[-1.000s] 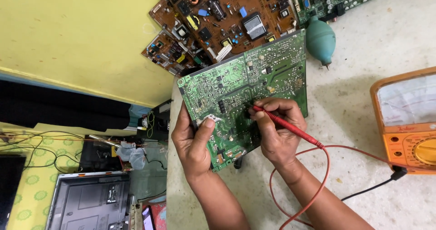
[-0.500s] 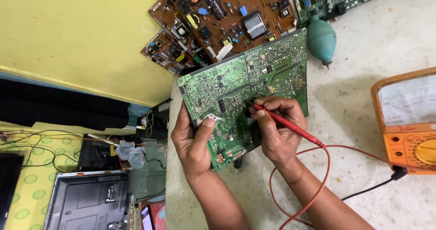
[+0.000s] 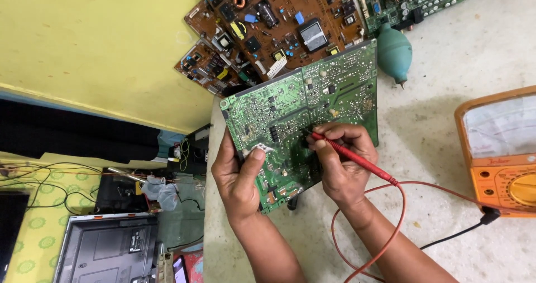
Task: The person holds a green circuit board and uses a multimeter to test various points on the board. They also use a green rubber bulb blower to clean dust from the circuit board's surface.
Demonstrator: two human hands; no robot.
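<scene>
The left hand (image 3: 237, 174) grips the near-left edge of a green circuit board (image 3: 304, 115), thumb pressed flat on its solder side, holding it tilted up off the pale worktop (image 3: 446, 93). The right hand (image 3: 340, 168) is curled around a red test probe (image 3: 349, 154), pinched like a pen, with its tip set down on the board just beyond the fingertips. Which joint it touches is too small to tell. A red lead (image 3: 391, 227) loops back from the probe past the right wrist, and a black lead (image 3: 458, 233) runs to an orange analogue meter (image 3: 499, 149) well off to the right (only partly in frame). Probing looks under way: one point is contacted and most of the board lies untouched. Beyond the hands sit brown circuit boards (image 3: 268, 20) and a teal rubber blower (image 3: 393, 51).
</scene>
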